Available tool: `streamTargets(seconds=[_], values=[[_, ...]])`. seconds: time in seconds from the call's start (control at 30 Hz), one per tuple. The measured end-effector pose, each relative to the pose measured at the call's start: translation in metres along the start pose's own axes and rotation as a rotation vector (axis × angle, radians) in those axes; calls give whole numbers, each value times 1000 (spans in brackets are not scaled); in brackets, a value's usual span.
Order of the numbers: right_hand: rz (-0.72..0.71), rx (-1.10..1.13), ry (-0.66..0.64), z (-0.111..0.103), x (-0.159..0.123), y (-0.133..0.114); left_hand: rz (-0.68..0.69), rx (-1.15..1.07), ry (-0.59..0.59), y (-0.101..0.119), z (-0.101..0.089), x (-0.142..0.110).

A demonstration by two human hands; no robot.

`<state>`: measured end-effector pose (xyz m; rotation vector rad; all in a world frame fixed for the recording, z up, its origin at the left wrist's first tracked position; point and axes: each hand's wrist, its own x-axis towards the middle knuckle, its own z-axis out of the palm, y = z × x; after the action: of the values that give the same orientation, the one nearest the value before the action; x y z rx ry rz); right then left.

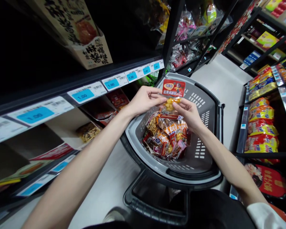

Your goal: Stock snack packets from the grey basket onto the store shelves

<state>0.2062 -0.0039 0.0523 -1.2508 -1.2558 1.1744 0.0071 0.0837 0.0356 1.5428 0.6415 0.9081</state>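
Note:
Both of my hands pinch a small snack packet [173, 92] above a shopping basket. The packet has a red printed top and a clear lower part with yellow pieces inside. My left hand [147, 100] grips its left edge, while my right hand [189, 113] holds the right side with the thumb across the front. Below them, the grey shopping basket [202, 95] has slotted walls and a black rim. Inside lies a heap of snack packets [166, 133] in clear, orange and red wrapping. The basket's black handle [157, 208] is folded out towards my body.
Along the left runs a dark shelf with blue price tags [83, 94] and a printed carton [90, 44]. Packets in open boxes [116, 100] sit lower down. Bagged snacks [262, 127] fill the right-hand shelf, above a red food tub [269, 179]. Pale floor [219, 66] stretches ahead between the shelves.

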Motion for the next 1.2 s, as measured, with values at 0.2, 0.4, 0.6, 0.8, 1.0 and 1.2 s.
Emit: streamTargets(seconds=[0.2, 0.4, 0.6, 0.8, 1.0, 1.2], values=[[2, 36, 44, 0, 2, 3, -24, -3, 3, -3, 0, 1], [44, 102, 68, 0, 2, 4, -12, 39, 13, -6, -2, 2], [54, 162, 63, -1, 0, 4, -6, 47, -13, -7, -4, 4], [71, 164, 82, 0, 1, 5, -9, 57, -19, -7, -3, 3], [60, 155, 49, -1, 1, 5, -9, 56, -20, -7, -3, 3], [59, 141, 78, 3, -2, 3, -13, 70, -32, -5, -2, 3]])
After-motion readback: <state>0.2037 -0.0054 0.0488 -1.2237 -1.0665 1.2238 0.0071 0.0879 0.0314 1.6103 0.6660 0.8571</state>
